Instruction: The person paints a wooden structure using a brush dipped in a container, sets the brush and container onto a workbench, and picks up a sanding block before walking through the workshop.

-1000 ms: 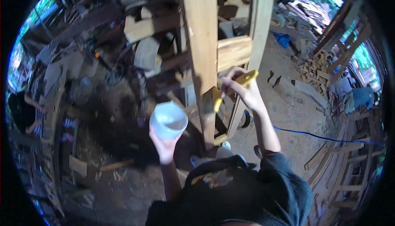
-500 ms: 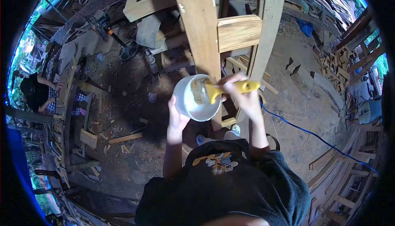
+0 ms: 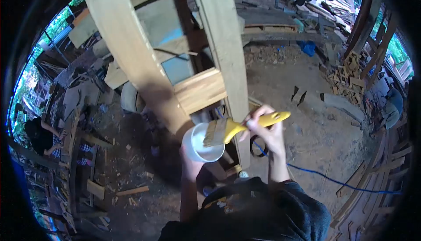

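The left hand [image 3: 192, 166] clasps a white tub [image 3: 187, 143]; the right hand [image 3: 268, 130], apart from it, grips a yellow-handled paintbrush [image 3: 233, 129] whose bristles overlap the tub's mouth, beside a wooden frame [image 3: 201, 91]; whether they touch the rim, one cannot tell; tilting the tub could spill any contents, and a hard brush stroke could knock it loose.

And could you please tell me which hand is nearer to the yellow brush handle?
The right: the right hand grips the yellow brush handle directly, while the left hand is apart from it, holding the white container.
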